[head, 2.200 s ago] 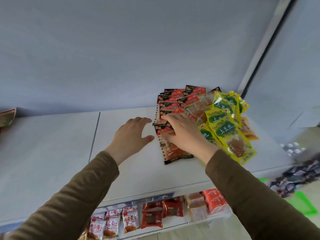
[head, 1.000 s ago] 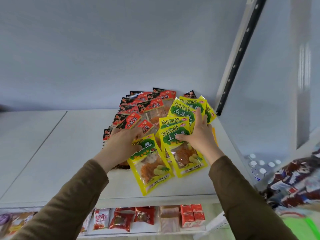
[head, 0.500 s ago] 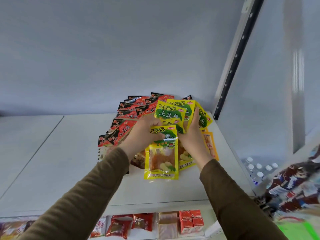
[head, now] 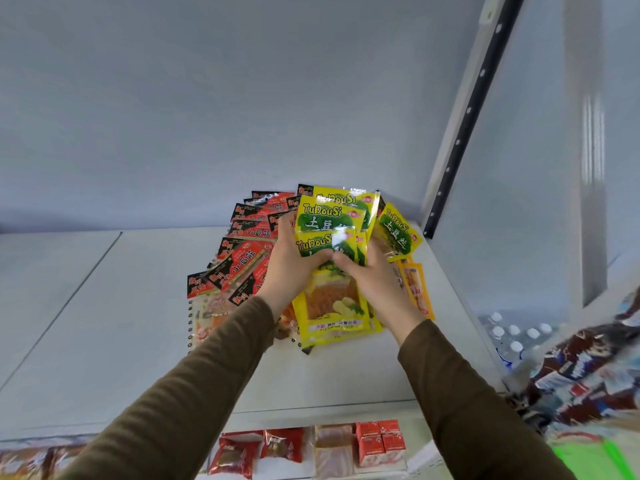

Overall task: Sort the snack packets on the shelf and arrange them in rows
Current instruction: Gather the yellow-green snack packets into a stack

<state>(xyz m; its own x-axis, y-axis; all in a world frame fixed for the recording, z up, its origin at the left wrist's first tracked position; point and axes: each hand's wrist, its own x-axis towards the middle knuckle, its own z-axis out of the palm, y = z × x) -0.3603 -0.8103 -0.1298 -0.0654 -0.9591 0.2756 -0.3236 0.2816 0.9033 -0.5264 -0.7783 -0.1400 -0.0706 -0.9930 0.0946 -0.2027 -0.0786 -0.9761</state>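
Both hands hold a gathered stack of yellow TuDouSi packets (head: 329,220) above the white shelf (head: 104,323). My left hand (head: 294,265) grips the stack's left side, and my right hand (head: 374,282) grips its right side with the thumb across the front. One more yellow packet (head: 398,233) lies to the right, by the shelf corner. Several red and black packets (head: 242,261) are fanned out on the shelf to the left of the hands. A clear orange packet (head: 417,289) lies flat beside my right wrist.
A black slotted upright (head: 464,123) rises at the shelf's right back corner. The lower shelf holds red packets (head: 256,448) and small red boxes (head: 379,441). Bottle caps (head: 512,334) and blurred dark packets (head: 588,375) sit to the right.
The hands have drawn the spread yellow packets together into one stack and lifted it higher. One second ago the yellow packets lay apart on the shelf under both hands.
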